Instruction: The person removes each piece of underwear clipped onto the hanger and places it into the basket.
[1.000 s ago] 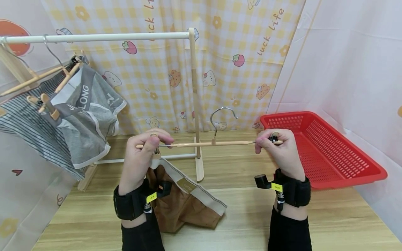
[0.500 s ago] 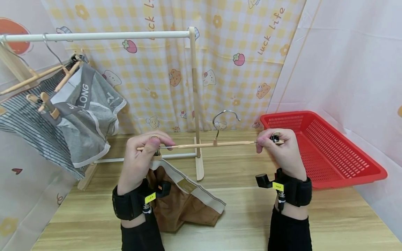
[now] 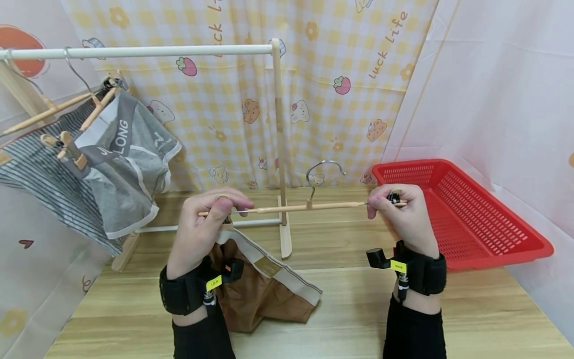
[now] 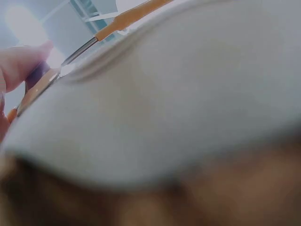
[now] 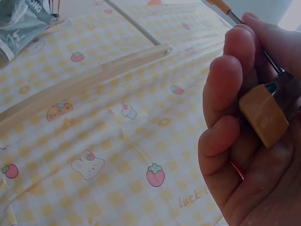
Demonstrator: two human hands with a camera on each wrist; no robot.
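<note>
Pale wooden tabletop (image 3: 341, 319) carries the scene, a yellow checked curtain (image 3: 341, 60) behind. Both hands stay well apart: the left hand (image 3: 204, 227) pinches the near-left clip of the slim wooden clip hanger (image 3: 296, 207), the right hand (image 3: 401, 217) its right clip (image 5: 263, 115). Brown boxer shorts (image 3: 260, 294) hang from the left clip (hem resting on the table). Little has shifted; the hanger's hook has drifted slightly right.

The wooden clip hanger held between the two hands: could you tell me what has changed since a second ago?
Hardly anything: the hanger has drifted slightly right, its hook leaning that way. The left hand and right hand still grip its clips, brown shorts still hanging from the left one.
</note>
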